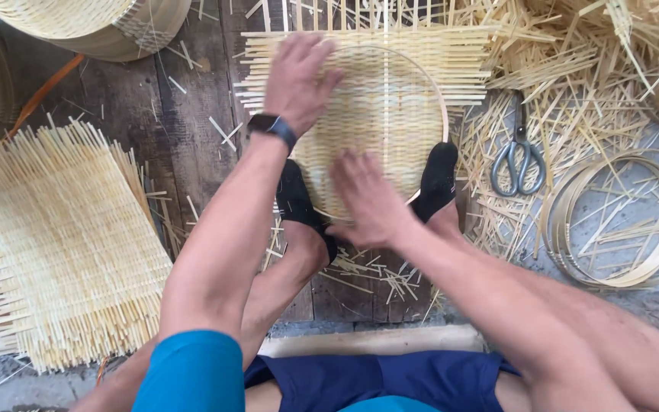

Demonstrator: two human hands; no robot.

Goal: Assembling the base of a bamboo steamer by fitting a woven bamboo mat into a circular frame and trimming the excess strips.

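Both hands lie flat, fingers spread, gripping nothing: the left hand (297, 80) on the far part of the woven bamboo mat (390, 114), the right hand (369, 200) on its near edge. A bamboo hoop (444, 114) rings the mat, with both feet on the near rim. Scissors (519, 156) lie just right among loose strips; a stack of hoops (612, 221) sits farther right and a pile of woven mats (47, 244) lies well apart at left.

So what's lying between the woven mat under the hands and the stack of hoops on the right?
In the head view, scissors lie there on loose bamboo strips, between the mat and the hoops.
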